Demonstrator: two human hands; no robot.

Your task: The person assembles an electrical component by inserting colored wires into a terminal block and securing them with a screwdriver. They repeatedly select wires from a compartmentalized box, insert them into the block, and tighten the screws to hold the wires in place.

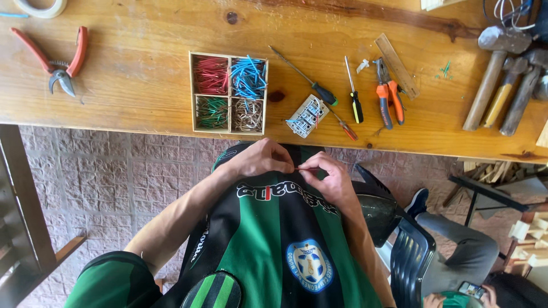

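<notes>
My left hand [264, 158] and my right hand [327, 177] meet in front of my chest, just below the edge of the wooden table [137, 85]. Both pinch a short thin red wire [301, 169] between their fingertips. On the table above them stands a small wooden box [229, 93] with four compartments of red, blue, green and pale wire pieces. To its right lies a white electrical component [306, 116] with blue wires on it.
Two screwdrivers [311, 85] [354, 97], orange-handled pliers [388, 94] and a wooden ruler [397, 65] lie right of the box. Several hammers [502, 80] sit at far right, red pruning shears [60, 60] at left. Another seated person [468, 256] holds a phone at lower right.
</notes>
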